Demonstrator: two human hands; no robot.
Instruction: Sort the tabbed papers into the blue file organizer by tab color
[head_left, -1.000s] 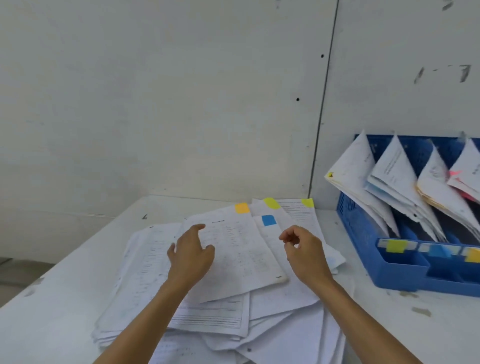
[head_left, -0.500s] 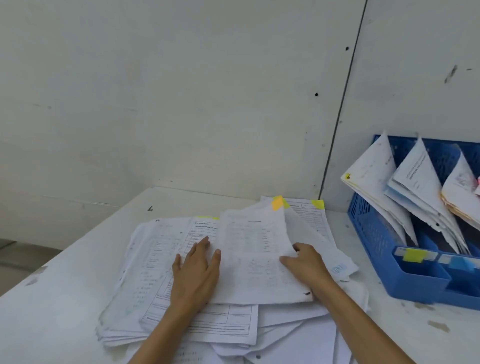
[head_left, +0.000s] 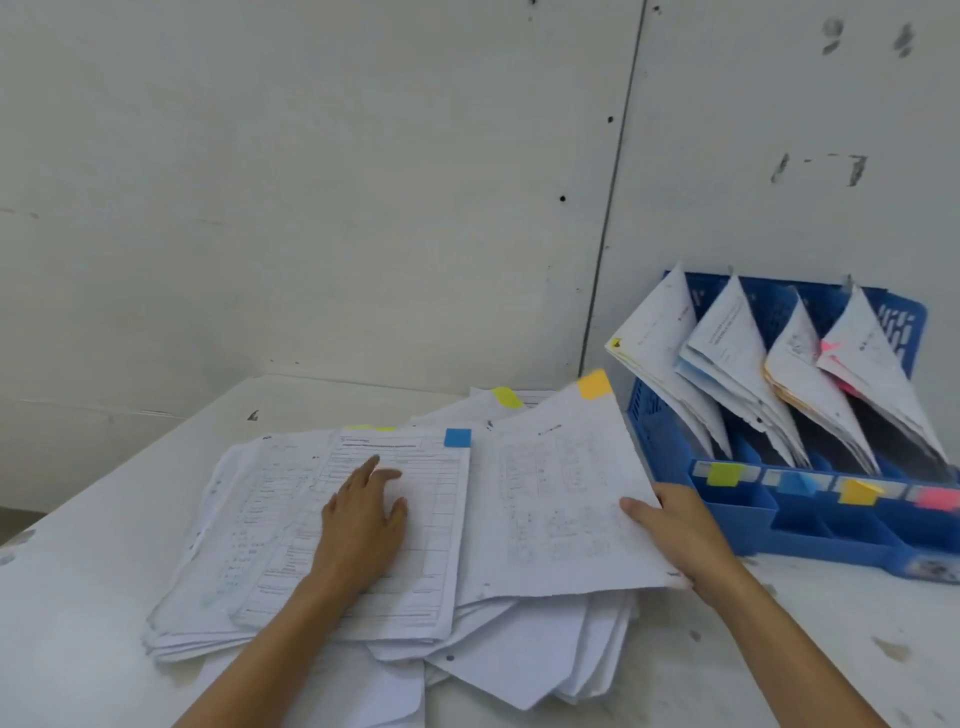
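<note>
left hand (head_left: 363, 525) flat, fingers straight, on paper pile (head_left: 244, 525) | right hand (head_left: 675, 530) grip pinching orange-tabbed sheet (head_left: 561, 493) edge

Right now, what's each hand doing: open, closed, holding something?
Left hand: open, flat on the blue-tab sheet.
Right hand: holding the orange-tab sheet by its edge.

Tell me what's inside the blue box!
Four leaning bundles of papers stand in the blue file organizer, behind green, blue, orange and pink labels. Its front hides their lower ends.
</note>
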